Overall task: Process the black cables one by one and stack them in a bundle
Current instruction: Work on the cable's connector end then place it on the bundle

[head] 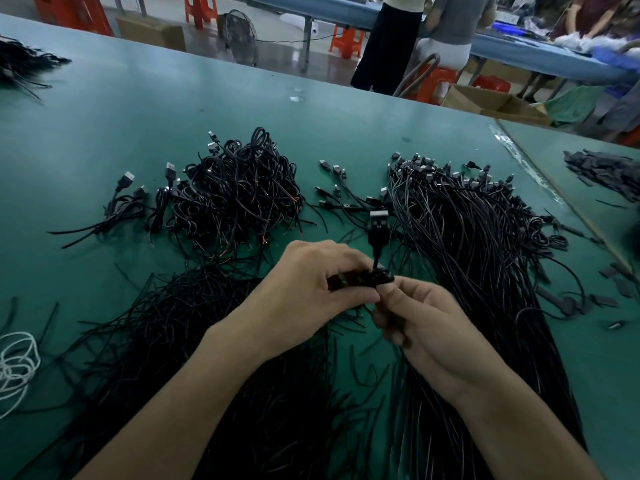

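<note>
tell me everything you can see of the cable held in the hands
The black USB cable is held over the green table. Its plug stands upright: a silvery metal shell on a black moulded body, with a thin cord running down into a small coiled bunch. The left hand grips that bunch; the right hand pinches its right end. It looks like matte plastic.

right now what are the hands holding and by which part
One black cable, held by its coiled part: the left hand grips it, the right hand pinches its right side. Its USB plug sticks up free.
</note>
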